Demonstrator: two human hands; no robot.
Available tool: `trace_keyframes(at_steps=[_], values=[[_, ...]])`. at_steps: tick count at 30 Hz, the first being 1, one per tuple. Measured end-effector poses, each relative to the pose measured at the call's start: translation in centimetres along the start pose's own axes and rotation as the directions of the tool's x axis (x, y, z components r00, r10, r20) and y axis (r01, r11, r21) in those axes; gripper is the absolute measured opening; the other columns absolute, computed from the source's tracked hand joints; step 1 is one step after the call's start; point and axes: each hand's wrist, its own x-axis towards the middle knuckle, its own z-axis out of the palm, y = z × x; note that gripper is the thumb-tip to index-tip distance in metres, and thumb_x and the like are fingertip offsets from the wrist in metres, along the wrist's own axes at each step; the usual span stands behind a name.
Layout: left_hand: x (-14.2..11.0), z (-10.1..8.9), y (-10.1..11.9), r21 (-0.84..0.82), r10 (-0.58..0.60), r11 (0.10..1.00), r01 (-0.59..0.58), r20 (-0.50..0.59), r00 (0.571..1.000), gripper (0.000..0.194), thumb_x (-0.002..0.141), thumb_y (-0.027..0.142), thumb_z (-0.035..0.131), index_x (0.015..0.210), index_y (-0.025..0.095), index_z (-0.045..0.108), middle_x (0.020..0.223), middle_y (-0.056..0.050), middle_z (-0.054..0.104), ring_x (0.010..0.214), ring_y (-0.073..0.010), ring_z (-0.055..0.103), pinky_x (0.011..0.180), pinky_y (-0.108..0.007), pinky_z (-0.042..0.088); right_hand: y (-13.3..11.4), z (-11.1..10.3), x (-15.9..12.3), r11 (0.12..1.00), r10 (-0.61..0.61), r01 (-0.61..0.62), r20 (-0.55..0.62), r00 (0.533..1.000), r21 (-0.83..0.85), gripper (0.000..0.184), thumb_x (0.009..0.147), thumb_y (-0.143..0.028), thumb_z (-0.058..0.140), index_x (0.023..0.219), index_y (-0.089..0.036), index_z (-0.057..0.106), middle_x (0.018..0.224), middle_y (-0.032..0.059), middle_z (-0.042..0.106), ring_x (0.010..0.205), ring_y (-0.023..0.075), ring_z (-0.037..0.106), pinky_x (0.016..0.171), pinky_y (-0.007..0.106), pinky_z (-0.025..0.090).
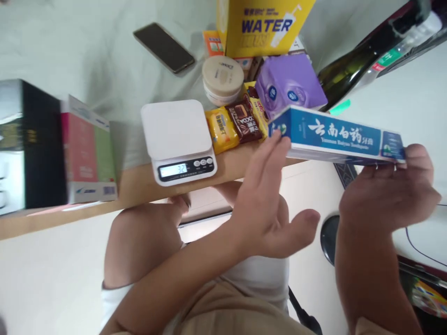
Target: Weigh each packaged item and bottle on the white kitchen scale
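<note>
A long blue toothpaste box (pixel 335 134) hangs in the air above the table's near edge, lying lengthwise left to right. My right hand (pixel 387 190) grips its right end with fingers curled under it and the thumb at the end. My left hand (pixel 268 204) is open, fingers stretched out, its fingertips touching the box's left end. A white kitchen scale (pixel 176 139) stands on the table just left of my left hand, its display lit.
Behind the scale lie a yellow snack pack (pixel 221 129), a brown cocoa pack (pixel 244 122), a round cream jar (pixel 222 79), a purple pouch (pixel 291 86), a yellow WATER carton (pixel 260 25) and a phone (pixel 164 47). Boxes (pixel 87 149) stand left. A dark bottle (pixel 363 56) lies right.
</note>
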Motion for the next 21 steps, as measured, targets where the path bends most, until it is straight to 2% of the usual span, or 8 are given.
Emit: trace_keyframes(at_steps=[2,4,6,9,11,15,18,21], values=[[0.1,-3.4,1.4,-0.02,0.008,1.0,-0.011,-0.131,0.991,0.073,0.104,0.07,0.04,0.163,0.028,0.034,0.18,-0.008,0.03,0.172,-0.0322,0.021,0.143,-0.049,0.021,-1.5,1.4,-4.0,0.998,-0.061,0.059,0.136,0.989,0.024,0.041,0.089,-0.04,0.043,0.103,-0.039,0.082,0.135,-0.0025,0.073,0.15,0.0168,0.058,0.143,0.04,0.028],[0.4,-7.2,2.1,-0.063,0.003,0.998,-0.022,-0.296,0.955,0.059,0.102,0.069,0.047,0.152,0.037,0.045,0.175,0.003,0.038,0.171,-0.0269,0.025,0.142,-0.041,0.027,-1.9,3.4,-7.5,0.991,-0.134,0.124,0.268,0.954,0.056,0.039,0.085,-0.045,0.056,0.113,-0.037,0.082,0.143,-0.0013,0.068,0.157,0.0219,0.051,0.144,0.046,0.028],[0.7,-10.9,2.1,-0.085,-0.033,0.996,-0.01,-0.49,0.871,0.042,0.102,0.061,0.05,0.136,0.036,0.053,0.157,0.004,0.056,0.163,-0.0231,0.037,0.138,-0.037,0.031,-1.3,5.8,-10.2,0.979,-0.203,0.176,0.378,0.903,0.105,0.041,0.082,-0.048,0.064,0.117,-0.036,0.081,0.146,0.0001,0.065,0.157,0.0272,0.051,0.141,0.054,0.032],[1.0,-14.7,1.2,-0.163,-0.174,0.983,0.085,-0.678,0.714,0.031,0.098,0.03,0.043,0.128,0.024,0.049,0.141,-0.006,0.061,0.146,-0.0201,0.052,0.132,-0.038,0.037,0.7,10.2,-12.4,0.972,-0.228,0.22,0.518,0.824,0.079,0.044,0.088,-0.051,0.057,0.124,-0.036,0.078,0.148,0.0008,0.059,0.156,0.0275,0.05,0.138,0.057,0.035],[0.6,-16.0,-0.1,-0.206,-0.227,0.972,0.113,-0.702,0.675,0.035,0.094,0.02,0.042,0.128,0.022,0.044,0.144,-0.007,0.059,0.139,-0.0172,0.053,0.13,-0.038,0.039,2.3,13.1,-13.0,0.97,-0.222,0.243,0.527,0.82,0.03,0.042,0.093,-0.048,0.051,0.123,-0.035,0.077,0.147,0.0003,0.058,0.156,0.0241,0.049,0.139,0.055,0.033],[-1.0,-16.3,-3.0,-0.217,-0.234,0.969,0.117,-0.655,0.719,0.028,0.1,0.028,0.047,0.128,0.027,0.046,0.148,-0.004,0.056,0.146,-0.0183,0.047,0.133,-0.04,0.035,5.5,16.5,-13.3,0.972,-0.222,0.235,0.436,0.872,0.024,0.04,0.097,-0.043,0.047,0.117,-0.03,0.079,0.139,0.0041,0.057,0.152,0.0223,0.049,0.138,0.052,0.033],[-1.6,-16.1,-5.1,-0.149,-0.183,0.982,0.113,-0.656,0.733,0.034,0.102,0.051,0.054,0.127,0.029,0.05,0.148,-0.004,0.056,0.149,-0.024,0.048,0.132,-0.044,0.036,7.7,16.3,-13.0,0.956,-0.249,0.292,0.479,0.842,-0.016,0.043,0.097,-0.046,0.048,0.12,-0.027,0.078,0.136,0.0068,0.056,0.147,0.025,0.052,0.136,0.056,0.034],[-1.8,-16.3,-7.2,-0.151,-0.2,0.98,0.132,-0.687,0.698,0.055,0.095,0.072,0.057,0.132,0.032,0.051,0.146,-0.005,0.059,0.149,-0.028,0.051,0.126,-0.045,0.045,9.4,15.3,-12.8,0.926,-0.303,0.377,0.537,0.787,-0.029,0.047,0.097,-0.048,0.048,0.124,-0.023,0.077,0.132,0.0086,0.055,0.144,0.0282,0.053,0.135,0.064,0.031]])
